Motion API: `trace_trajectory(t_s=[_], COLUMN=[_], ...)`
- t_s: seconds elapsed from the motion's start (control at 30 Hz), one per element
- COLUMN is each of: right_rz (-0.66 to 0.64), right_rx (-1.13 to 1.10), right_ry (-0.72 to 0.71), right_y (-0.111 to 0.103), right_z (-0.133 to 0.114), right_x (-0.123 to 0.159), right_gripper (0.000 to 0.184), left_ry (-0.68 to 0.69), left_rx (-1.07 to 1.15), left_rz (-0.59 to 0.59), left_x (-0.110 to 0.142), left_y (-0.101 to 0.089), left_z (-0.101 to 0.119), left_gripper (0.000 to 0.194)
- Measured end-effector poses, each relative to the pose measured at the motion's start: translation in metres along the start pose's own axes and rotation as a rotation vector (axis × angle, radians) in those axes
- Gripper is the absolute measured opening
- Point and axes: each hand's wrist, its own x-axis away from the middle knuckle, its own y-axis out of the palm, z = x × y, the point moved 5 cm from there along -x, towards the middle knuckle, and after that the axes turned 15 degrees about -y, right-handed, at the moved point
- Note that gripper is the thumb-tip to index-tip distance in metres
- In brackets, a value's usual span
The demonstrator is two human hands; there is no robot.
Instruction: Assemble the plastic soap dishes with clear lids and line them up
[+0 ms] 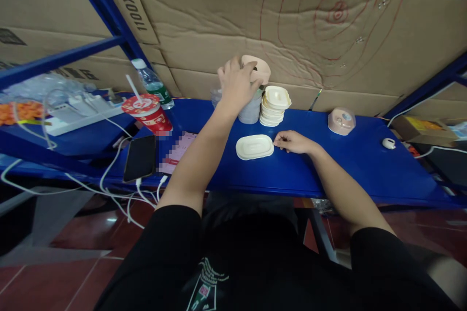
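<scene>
My left hand (237,82) reaches to the back of the blue table, its fingers closed on the near side of a pink oval container (264,70). Beneath it stands a stack of translucent containers (250,111), partly hidden by the hand. Just to the right rises a stack of cream plastic lids (278,98). Another cream lid (254,147) lies flat near the table's front. At that lid's right edge, my right hand (295,142) has thumb and fingertips pinched together on the rim.
A red paper cup (148,114) with a straw, a water bottle (156,87), a phone (140,158) and white cables are at left. To the right are a pink lidded container (341,121) and a white earbud case (388,143). Cardboard (233,19) walls the back.
</scene>
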Motion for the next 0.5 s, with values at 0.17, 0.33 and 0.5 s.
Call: trace_trajectory(t_s=[0.17, 0.33, 0.5], right_rz=[-0.003, 0.014, 0.244], right_rx=[0.023, 0.029, -0.099], right_ry=[-0.023, -0.062, -0.136], right_y=[0.001, -0.002, -0.018], right_z=[-0.003, -0.005, -0.019], right_x=[0.0, 0.0, 0.001], right_gripper=[0.029, 0.032, 0.051], left_ry=[-0.049, 0.042, 0.187], left_rx=[0.064, 0.332, 0.562], left_rz=[-0.029, 0.025, -0.275], left_x=[-0.01, -0.009, 0.022], left_y=[0.01, -0.011, -0.038], left_z=[-0.011, -0.02, -0.031], left_gripper=[0.032, 0.03, 0.038])
